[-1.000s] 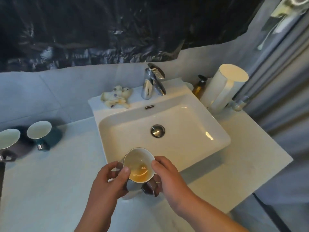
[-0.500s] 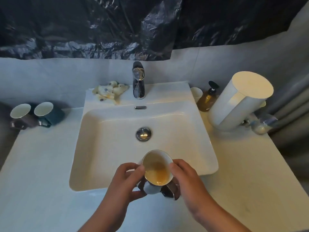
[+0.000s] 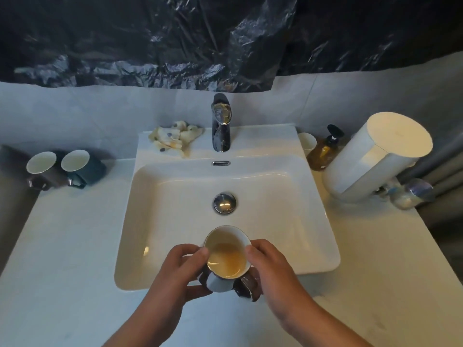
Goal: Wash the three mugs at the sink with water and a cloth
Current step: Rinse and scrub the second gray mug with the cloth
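Note:
I hold a dark mug (image 3: 226, 255) with a white inside and amber liquid over the near rim of the white sink (image 3: 175, 196). My left hand (image 3: 180, 266) grips its left side, and my right hand (image 3: 273, 264) grips its right side by the handle. Two more mugs stand on the counter at far left: a brown one (image 3: 41, 167) and a teal one (image 3: 80, 165). A crumpled pale cloth (image 3: 175, 137) lies on the sink ledge, left of the chrome tap (image 3: 221, 123). No water runs from the tap.
Right of the sink stand a small white cup (image 3: 307, 142), an amber pump bottle (image 3: 324, 150), a tall white cylinder (image 3: 375, 156) and a small clear jar (image 3: 411, 194). Black plastic sheeting (image 3: 200, 38) covers the wall above. The white counter (image 3: 62, 246) stretches along both sides.
The view has swung to face the sink squarely. The mug in both hands has tipped a little toward the basin and sits slightly further over its near rim.

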A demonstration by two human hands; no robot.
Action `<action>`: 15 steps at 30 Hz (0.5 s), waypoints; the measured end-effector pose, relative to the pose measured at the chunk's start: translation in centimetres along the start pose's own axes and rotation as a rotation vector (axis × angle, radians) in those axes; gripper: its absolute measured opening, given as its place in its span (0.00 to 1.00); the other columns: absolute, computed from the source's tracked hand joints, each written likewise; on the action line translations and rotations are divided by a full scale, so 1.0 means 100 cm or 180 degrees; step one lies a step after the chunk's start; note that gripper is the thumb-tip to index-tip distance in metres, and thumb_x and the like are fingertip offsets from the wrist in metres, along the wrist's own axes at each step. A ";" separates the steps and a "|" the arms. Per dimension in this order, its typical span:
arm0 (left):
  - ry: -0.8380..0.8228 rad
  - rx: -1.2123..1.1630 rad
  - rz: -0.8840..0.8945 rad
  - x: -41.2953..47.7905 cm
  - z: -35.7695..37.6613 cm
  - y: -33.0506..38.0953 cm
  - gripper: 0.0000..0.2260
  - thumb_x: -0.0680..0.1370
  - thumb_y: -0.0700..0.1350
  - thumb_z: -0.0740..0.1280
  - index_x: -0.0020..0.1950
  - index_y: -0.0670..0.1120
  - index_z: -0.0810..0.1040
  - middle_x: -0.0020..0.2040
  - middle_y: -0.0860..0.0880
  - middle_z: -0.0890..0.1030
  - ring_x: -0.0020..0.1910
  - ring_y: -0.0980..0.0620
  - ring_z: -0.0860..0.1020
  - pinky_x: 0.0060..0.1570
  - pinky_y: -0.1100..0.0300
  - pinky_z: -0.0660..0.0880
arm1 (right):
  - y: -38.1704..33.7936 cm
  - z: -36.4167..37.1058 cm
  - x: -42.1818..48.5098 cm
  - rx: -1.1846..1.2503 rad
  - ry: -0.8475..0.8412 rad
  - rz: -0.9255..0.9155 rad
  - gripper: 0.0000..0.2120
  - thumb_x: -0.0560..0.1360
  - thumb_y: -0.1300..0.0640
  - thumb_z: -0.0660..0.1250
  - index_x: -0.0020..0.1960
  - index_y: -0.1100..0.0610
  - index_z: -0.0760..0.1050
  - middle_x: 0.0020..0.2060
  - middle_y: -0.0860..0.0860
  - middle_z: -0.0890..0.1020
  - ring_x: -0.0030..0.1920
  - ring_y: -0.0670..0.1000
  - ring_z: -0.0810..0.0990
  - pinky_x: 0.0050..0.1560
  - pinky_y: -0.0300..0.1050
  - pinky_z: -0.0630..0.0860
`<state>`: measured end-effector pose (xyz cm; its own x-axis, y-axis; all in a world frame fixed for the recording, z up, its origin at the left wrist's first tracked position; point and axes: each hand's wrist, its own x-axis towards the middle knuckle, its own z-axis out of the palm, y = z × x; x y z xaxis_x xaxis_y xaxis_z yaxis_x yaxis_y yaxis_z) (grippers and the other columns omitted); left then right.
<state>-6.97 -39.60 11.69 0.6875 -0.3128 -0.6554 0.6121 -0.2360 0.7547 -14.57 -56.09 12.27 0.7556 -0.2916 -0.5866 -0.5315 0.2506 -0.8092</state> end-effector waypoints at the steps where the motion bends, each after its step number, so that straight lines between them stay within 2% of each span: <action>1: -0.0103 -0.0016 0.0012 0.007 -0.006 0.003 0.30 0.66 0.61 0.72 0.62 0.45 0.76 0.55 0.40 0.80 0.54 0.42 0.82 0.50 0.44 0.83 | -0.002 0.004 0.003 -0.0032 0.0032 -0.0019 0.09 0.78 0.48 0.63 0.47 0.51 0.77 0.41 0.55 0.79 0.39 0.56 0.78 0.30 0.42 0.75; 5: -0.0462 -0.0003 0.0053 0.031 -0.021 0.012 0.34 0.60 0.61 0.73 0.62 0.46 0.78 0.53 0.35 0.80 0.48 0.40 0.82 0.48 0.47 0.84 | -0.012 0.015 0.017 -0.0196 0.0273 -0.0028 0.08 0.73 0.44 0.63 0.43 0.45 0.79 0.40 0.50 0.81 0.41 0.52 0.79 0.36 0.41 0.72; 8: -0.0537 0.0000 0.0033 0.048 -0.022 0.019 0.33 0.60 0.59 0.72 0.61 0.45 0.78 0.57 0.31 0.77 0.57 0.31 0.78 0.49 0.45 0.83 | -0.026 0.014 0.031 -0.0443 0.0226 -0.0002 0.07 0.78 0.47 0.63 0.46 0.47 0.78 0.43 0.50 0.83 0.44 0.52 0.81 0.37 0.41 0.74; 10: -0.0452 -0.0087 0.0055 0.062 -0.020 0.025 0.32 0.60 0.58 0.71 0.61 0.45 0.78 0.54 0.32 0.77 0.55 0.32 0.78 0.48 0.45 0.83 | -0.041 0.010 0.048 -0.0711 0.0184 -0.0087 0.08 0.77 0.46 0.64 0.47 0.47 0.79 0.46 0.51 0.84 0.51 0.55 0.83 0.48 0.49 0.79; 11: -0.0394 -0.0127 0.0071 0.069 -0.018 0.028 0.31 0.61 0.58 0.70 0.61 0.44 0.77 0.51 0.35 0.77 0.52 0.36 0.79 0.48 0.45 0.83 | -0.051 0.008 0.059 -0.0917 0.0203 -0.0206 0.09 0.77 0.45 0.64 0.48 0.47 0.80 0.49 0.50 0.84 0.54 0.55 0.82 0.54 0.52 0.79; 13: -0.0268 -0.0136 0.0069 0.085 -0.014 0.033 0.25 0.67 0.54 0.69 0.61 0.44 0.76 0.49 0.40 0.74 0.50 0.43 0.77 0.47 0.47 0.84 | -0.079 0.002 0.082 -0.1606 0.0441 -0.0694 0.11 0.78 0.47 0.64 0.58 0.47 0.79 0.57 0.46 0.81 0.59 0.49 0.78 0.59 0.46 0.75; 15: -0.0157 -0.0127 0.0051 0.100 -0.009 0.037 0.18 0.76 0.50 0.67 0.62 0.43 0.74 0.50 0.41 0.74 0.49 0.44 0.77 0.46 0.49 0.83 | -0.117 0.002 0.102 -0.2438 0.0797 -0.1520 0.18 0.79 0.49 0.65 0.68 0.50 0.73 0.65 0.46 0.75 0.63 0.46 0.74 0.61 0.41 0.72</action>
<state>2.56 -42.73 7.94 0.6779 -0.3614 -0.6402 0.6170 -0.1940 0.7627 -0.60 -61.78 15.73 0.9017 -0.4195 -0.1046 -0.3611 -0.5974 -0.7160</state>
